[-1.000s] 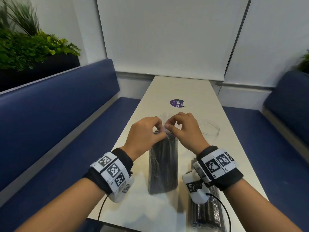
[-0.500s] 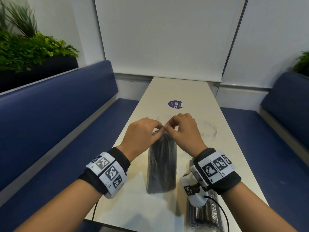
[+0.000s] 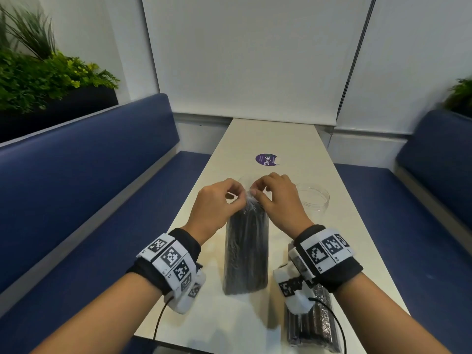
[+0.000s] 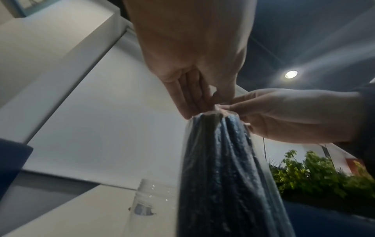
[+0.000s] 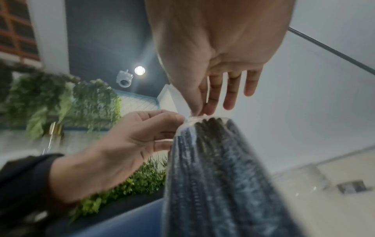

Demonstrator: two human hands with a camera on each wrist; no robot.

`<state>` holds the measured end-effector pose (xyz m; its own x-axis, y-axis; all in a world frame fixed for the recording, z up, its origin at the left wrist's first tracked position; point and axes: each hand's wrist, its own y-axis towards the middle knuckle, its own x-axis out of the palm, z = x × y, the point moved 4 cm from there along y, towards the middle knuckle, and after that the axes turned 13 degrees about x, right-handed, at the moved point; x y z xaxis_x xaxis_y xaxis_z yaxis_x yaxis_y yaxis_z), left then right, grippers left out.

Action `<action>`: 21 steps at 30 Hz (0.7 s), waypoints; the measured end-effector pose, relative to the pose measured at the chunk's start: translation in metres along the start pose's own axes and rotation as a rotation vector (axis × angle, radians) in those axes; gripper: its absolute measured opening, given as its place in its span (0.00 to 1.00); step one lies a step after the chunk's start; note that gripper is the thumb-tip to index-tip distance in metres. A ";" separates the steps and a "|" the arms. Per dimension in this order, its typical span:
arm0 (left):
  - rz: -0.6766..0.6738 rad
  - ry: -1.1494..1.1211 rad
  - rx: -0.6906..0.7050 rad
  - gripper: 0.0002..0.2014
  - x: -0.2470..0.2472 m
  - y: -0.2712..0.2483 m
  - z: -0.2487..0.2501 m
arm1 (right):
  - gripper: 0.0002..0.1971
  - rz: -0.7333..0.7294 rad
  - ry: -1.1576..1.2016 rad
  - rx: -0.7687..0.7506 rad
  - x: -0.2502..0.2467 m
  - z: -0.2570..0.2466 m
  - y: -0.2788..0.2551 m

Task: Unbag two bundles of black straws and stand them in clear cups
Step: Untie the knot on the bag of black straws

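Note:
A clear bag of black straws (image 3: 246, 251) stands upright on the white table (image 3: 281, 139). My left hand (image 3: 236, 199) and right hand (image 3: 255, 192) both pinch its gathered plastic top from either side. The wrist views show the same pinch, with the left hand (image 4: 202, 102) and the right hand (image 5: 199, 110) meeting above the straws (image 4: 219, 176). A second bag of black straws (image 3: 313, 325) lies flat near the table's front right, partly under my right wrist. One clear cup (image 3: 314, 199) stands just right of my right hand. Another clear cup (image 4: 150, 202) shows behind the bag.
A purple round sticker (image 3: 266, 159) lies on the table beyond my hands. Blue benches (image 3: 89, 175) run along both sides. Green plants (image 3: 43, 80) sit behind the left bench. The table ends at a white wall.
Both hands have stayed at the bag's top, fingertips drawn slightly closer together. The bag still stands upright in the same place.

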<state>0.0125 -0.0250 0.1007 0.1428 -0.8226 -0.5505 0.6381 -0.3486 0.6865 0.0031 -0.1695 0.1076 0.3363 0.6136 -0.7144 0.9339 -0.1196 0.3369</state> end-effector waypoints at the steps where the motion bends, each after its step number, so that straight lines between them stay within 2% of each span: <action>1: -0.008 0.005 0.026 0.05 0.000 0.001 0.000 | 0.08 0.004 -0.002 -0.030 -0.001 -0.001 -0.001; 4: -0.049 0.046 0.158 0.07 -0.001 0.004 0.003 | 0.09 -0.005 -0.026 -0.085 -0.004 -0.003 -0.001; 7: -0.066 0.063 0.197 0.09 0.001 0.004 0.001 | 0.07 -0.052 0.048 -0.024 -0.004 0.000 0.003; 9: -0.021 -0.013 0.119 0.07 0.004 0.004 -0.005 | 0.06 -0.094 0.137 0.053 -0.004 0.002 0.005; 12: 0.061 -0.198 -0.093 0.00 0.008 0.001 -0.014 | 0.03 -0.170 0.345 0.177 -0.004 0.002 0.006; 14: 0.061 -0.252 -0.137 0.01 0.011 0.000 -0.014 | 0.02 -0.190 0.395 0.218 -0.003 0.001 0.004; 18: -0.023 -0.145 0.002 0.10 0.009 0.003 -0.009 | 0.05 -0.086 0.238 0.173 -0.005 0.005 0.007; 21: -0.057 -0.012 0.150 0.13 0.005 0.005 -0.007 | 0.08 -0.060 0.213 0.138 -0.006 0.002 0.007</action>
<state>0.0216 -0.0280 0.0987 0.1003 -0.8045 -0.5854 0.5242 -0.4573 0.7184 0.0076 -0.1753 0.1125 0.2606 0.7717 -0.5801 0.9639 -0.1744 0.2009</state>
